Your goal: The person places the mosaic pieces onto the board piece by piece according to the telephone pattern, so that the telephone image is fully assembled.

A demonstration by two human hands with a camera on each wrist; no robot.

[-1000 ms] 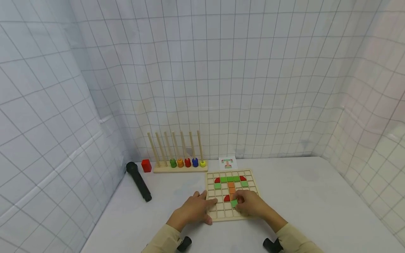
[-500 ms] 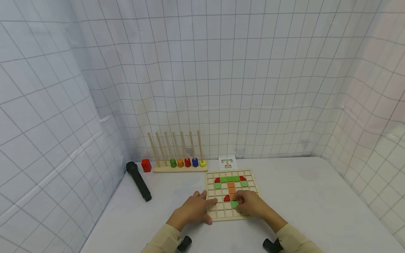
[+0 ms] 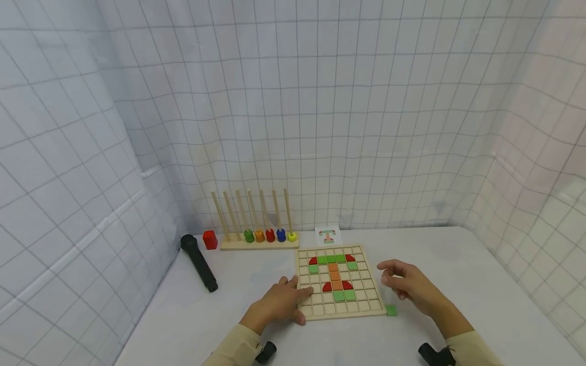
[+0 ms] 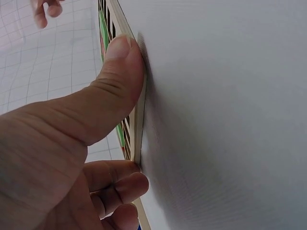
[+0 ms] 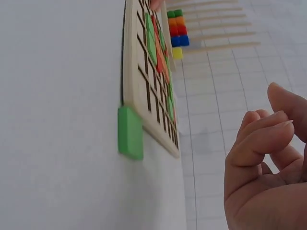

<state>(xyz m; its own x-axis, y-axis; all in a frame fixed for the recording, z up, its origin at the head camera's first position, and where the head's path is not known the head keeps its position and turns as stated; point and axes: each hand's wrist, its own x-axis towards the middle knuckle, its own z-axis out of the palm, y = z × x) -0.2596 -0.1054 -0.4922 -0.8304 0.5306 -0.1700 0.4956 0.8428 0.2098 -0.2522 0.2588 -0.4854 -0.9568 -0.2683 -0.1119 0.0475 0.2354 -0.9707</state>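
Note:
A wooden grid board [image 3: 320,309] lies on the white table, with green, orange and red tiles set in its cells. My left hand [image 3: 280,303] grips its near left corner, the thumb against the near edge and the other fingers at the left side; the left wrist view shows the thumb [image 4: 117,72] on the rim. To the right of the board my right hand [image 3: 414,285] hovers with loosely curled fingers, holding nothing. A loose green square tile [image 3: 391,310] sits beside the board's near right corner, close below that hand; the right wrist view shows this green tile [image 5: 130,133] clearly.
Behind the board lies a small pattern card [image 3: 327,235]. At the back left stand a wooden peg rack [image 3: 261,245] with coloured beads, a red block [image 3: 210,240] and a black microphone [image 3: 199,263]. White grid-lined curtains [image 3: 329,127] enclose the table.
My right hand has moved from the board's lower middle to the right, off the board. A red rounded tile and a green tile now show where it was. The left hand stays put.

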